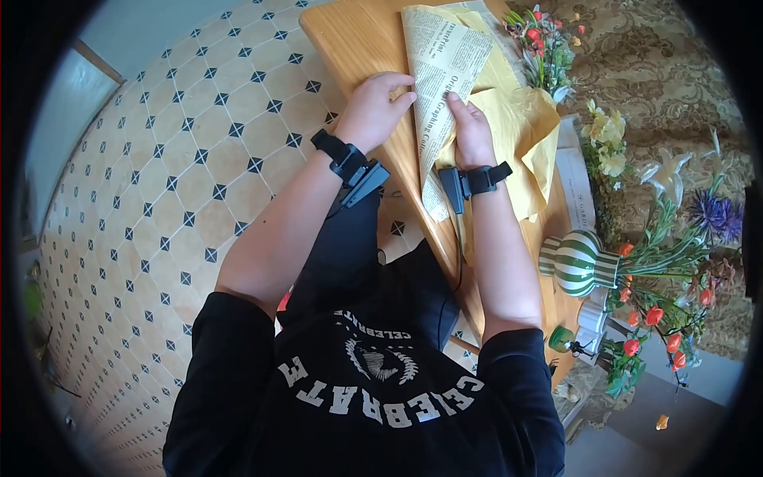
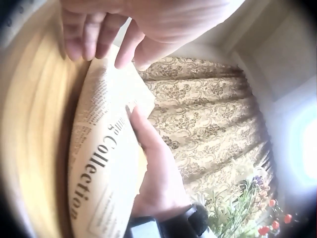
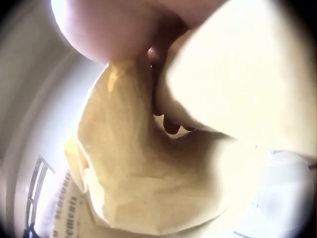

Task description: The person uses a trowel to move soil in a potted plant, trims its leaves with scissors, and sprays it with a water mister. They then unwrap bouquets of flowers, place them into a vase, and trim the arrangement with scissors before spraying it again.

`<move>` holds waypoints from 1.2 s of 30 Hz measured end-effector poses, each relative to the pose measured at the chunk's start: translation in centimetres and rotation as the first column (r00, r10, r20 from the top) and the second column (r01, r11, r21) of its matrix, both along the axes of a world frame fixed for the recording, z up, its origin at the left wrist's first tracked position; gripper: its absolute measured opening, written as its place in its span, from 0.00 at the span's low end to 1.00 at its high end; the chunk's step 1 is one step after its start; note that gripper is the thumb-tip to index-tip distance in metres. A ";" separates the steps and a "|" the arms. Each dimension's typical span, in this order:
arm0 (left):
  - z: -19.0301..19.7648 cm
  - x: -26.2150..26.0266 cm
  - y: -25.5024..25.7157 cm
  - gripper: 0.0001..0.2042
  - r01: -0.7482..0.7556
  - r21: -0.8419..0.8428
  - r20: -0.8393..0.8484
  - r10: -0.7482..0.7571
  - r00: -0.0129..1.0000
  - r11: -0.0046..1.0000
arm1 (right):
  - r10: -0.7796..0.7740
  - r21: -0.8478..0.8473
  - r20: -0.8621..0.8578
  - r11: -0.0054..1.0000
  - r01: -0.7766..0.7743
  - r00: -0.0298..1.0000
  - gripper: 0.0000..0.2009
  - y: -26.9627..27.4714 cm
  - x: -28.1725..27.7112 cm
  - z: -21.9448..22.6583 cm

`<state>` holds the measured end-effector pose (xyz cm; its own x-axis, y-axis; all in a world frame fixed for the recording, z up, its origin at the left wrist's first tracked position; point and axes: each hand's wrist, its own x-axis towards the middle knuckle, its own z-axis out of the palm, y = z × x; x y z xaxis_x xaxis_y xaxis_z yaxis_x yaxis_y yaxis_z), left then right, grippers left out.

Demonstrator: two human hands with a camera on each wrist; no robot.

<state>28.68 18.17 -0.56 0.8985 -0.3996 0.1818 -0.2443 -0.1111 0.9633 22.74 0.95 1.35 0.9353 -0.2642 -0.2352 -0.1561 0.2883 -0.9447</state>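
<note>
A sheet of wrapping paper, printed like newspaper on one face and plain yellow on the other, lies folded over along the wooden table's edge. My right hand grips the fold, with the thumb over the printed face and the fingers hidden underneath. Up close in the right wrist view, the yellow inner side curls below that hand, and some fingertips show through a gap. My left hand reaches the paper's left edge, thumb and fingers apart. In the left wrist view its fingers extend over the paper's far end.
The wooden table runs beneath the paper. Along its right side are red flowers, yellow flowers and a green-and-white striped vase with flowers. A patterned curtain hangs beyond. Tiled floor lies left.
</note>
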 end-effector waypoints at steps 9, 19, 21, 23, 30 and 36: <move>0.1 -0.2 -1.3 0.30 -0.057 0.027 0.027 0.056 0.998 0.998 | 0.005 0.099 0.101 0.995 -0.015 0.995 0.17 -1.0 -0.4 -1.0; 1.0 -1.3 -2.6 0.43 -0.029 0.105 0.146 0.013 0.989 0.994 | 0.038 0.147 0.145 0.987 -0.060 0.989 0.18 -0.9 -0.7 -0.7; 1.1 -1.3 -2.8 0.45 -0.044 0.108 0.105 0.032 0.994 0.993 | 0.024 0.142 0.148 0.989 -0.045 0.989 0.19 -1.1 -0.6 -1.1; 1.1 -1.1 -3.0 0.46 -0.053 0.137 0.115 0.037 0.993 0.989 | 0.025 0.135 0.152 0.990 -0.046 0.988 0.18 -1.3 -0.6 -1.2; 1.3 -0.9 -3.1 0.48 -0.060 0.176 0.120 0.039 0.992 0.983 | 0.044 0.064 0.167 0.996 -0.056 0.985 0.16 -1.1 -0.8 -1.2; 1.2 -0.8 -3.0 0.48 -0.048 0.187 0.062 0.037 0.997 0.981 | 0.082 -0.014 0.177 0.997 -0.081 0.981 0.14 -1.7 -0.7 -2.1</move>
